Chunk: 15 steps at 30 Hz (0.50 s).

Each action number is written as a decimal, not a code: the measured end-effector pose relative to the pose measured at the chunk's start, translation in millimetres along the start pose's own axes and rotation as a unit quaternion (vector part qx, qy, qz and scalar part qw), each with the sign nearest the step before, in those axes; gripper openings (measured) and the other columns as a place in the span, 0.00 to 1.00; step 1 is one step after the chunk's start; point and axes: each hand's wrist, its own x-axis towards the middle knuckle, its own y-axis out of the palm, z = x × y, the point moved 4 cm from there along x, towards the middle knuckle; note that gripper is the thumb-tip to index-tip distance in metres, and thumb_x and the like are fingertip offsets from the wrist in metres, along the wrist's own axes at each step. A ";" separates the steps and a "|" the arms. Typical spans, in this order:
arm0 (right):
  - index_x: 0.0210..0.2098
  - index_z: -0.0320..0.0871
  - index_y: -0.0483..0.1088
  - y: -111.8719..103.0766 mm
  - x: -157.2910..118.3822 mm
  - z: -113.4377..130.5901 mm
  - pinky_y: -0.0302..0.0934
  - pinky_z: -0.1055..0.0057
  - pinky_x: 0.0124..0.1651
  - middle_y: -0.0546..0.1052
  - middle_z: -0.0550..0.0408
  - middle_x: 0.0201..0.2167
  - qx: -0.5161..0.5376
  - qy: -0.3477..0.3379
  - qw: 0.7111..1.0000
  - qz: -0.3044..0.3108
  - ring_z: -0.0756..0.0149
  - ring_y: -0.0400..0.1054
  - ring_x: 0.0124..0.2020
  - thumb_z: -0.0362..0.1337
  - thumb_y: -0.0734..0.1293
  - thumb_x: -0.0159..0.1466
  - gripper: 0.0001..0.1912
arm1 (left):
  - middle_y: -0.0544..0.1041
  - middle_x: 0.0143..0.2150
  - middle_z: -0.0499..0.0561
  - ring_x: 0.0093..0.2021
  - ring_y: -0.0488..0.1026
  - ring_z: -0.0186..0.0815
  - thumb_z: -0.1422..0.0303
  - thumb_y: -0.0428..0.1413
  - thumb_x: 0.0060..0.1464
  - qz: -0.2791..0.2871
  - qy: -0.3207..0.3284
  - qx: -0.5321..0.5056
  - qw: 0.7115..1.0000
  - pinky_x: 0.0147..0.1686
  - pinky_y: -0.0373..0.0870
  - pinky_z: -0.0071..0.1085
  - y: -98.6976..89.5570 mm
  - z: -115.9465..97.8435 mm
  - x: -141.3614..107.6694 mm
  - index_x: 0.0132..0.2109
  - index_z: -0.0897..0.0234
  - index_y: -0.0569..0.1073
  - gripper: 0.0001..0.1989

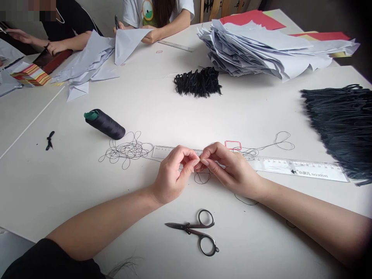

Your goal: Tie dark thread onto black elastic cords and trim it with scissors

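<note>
My left hand [177,172] and my right hand [229,168] meet fingertip to fingertip over a clear ruler [279,164]. Both pinch at a thin black thread [202,178], whose loop hangs just below the fingers. The exact bit between the fingertips is too small to make out. Left of my hands lies a loose tangle of black thread [128,151], beside a dark spool [106,124] with a green end. More thread curls over the ruler on the right. Nearer to me rest small metal scissors [194,230], their handles spread apart.
Dark strands in a thick bundle [340,128] lie at the right, a smaller black bundle [198,82] farther back. A tall paper stack [261,50] stands back right. Two people sit across the table, with folded paper [87,58] near them. A black knotted piece [50,140] lies left.
</note>
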 end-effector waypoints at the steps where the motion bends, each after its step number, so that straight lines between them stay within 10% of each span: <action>1: 0.40 0.44 0.60 0.0 -0.1 -0.3 0.72 0.71 0.37 0.76 0.51 0.34 0.000 0.002 1.000 -0.001 0.68 0.74 0.35 0.35 0.56 0.72 0.04 | 0.72 0.33 0.50 0.32 0.71 0.31 0.70 0.51 0.64 0.000 -0.005 -0.002 1.000 0.33 0.71 0.30 -0.1 0.2 0.1 0.39 0.63 0.67 0.04; 15: 0.40 0.42 0.61 0.8 0.3 -1.7 0.72 0.67 0.39 0.75 0.49 0.35 0.063 0.019 0.998 0.018 0.66 0.74 0.38 0.38 0.58 0.72 0.06 | 0.70 0.29 0.47 0.29 0.69 0.29 0.65 0.52 0.64 0.015 -0.083 -0.140 0.987 0.30 0.69 0.27 1.0 6.5 3.7 0.38 0.63 0.66 0.07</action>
